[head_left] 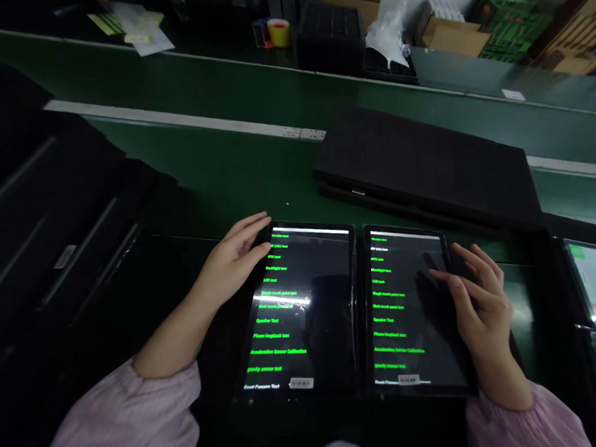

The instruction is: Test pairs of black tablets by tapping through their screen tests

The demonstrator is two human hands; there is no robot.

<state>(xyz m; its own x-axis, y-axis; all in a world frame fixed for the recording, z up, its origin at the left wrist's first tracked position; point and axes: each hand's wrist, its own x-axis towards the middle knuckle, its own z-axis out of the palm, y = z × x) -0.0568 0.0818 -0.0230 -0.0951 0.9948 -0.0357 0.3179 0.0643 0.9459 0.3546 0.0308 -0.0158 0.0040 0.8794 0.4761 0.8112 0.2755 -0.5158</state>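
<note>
Two tablets lie side by side in front of me, screens up and lit, each showing a list of test names mostly in green. My left hand (237,256) rests at the upper left edge of the left tablet (326,301), fingers stretched out and thumb on its border. Over the right side of the right tablet (408,370) is my right hand (481,294), its index finger extended toward the screen and the other fingers loosely apart. Whether that fingertip touches the glass I cannot tell. A small barcode label sits near the bottom of each screen.
A long black box (423,159) lies behind the tablets. Black cases (82,246) are stacked at the left. More lit tablets (594,276) lie at the right edge. Across the green bench stand a black crate (330,37), a yellow tape roll (278,33) and a plastic bag (389,35).
</note>
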